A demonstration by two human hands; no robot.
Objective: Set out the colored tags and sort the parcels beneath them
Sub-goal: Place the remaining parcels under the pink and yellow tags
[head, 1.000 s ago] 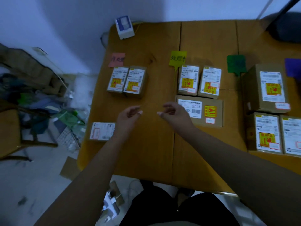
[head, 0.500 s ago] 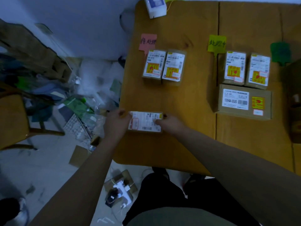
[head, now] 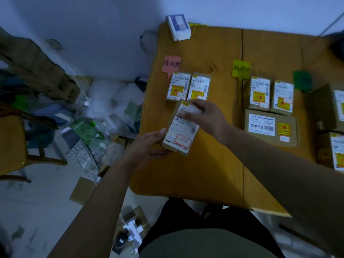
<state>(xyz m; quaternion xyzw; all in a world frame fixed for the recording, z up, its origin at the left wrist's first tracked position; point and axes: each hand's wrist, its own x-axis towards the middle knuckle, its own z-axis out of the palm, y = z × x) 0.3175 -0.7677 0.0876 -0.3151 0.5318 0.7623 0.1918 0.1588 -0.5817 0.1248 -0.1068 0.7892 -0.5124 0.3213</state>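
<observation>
Both hands hold one small brown parcel (head: 183, 129) with a white label, lifted and tilted over the wooden table (head: 214, 174). My left hand (head: 147, 146) grips its near end and my right hand (head: 206, 118) its far end. It hovers just below two small parcels (head: 189, 86) lying under the pink tag (head: 171, 63). Under the yellow tag (head: 240, 67) lie two small parcels (head: 270, 94) and a wider box (head: 270, 127). A green tag (head: 302, 81) sits further right, beside larger boxes (head: 327, 107) at the frame edge.
A white and blue device (head: 179, 27) stands at the table's far left corner. Left of the table the floor holds a heap of plastic bags, cardboard and clutter (head: 89, 127), plus a wooden chair (head: 11, 142). The table's left edge runs close to my left hand.
Both hands closed on the parcel at the table's near left edge, lifted it and carried it forward, turning it lengthwise toward the pink tag's parcels. The head camera swung left and back.
</observation>
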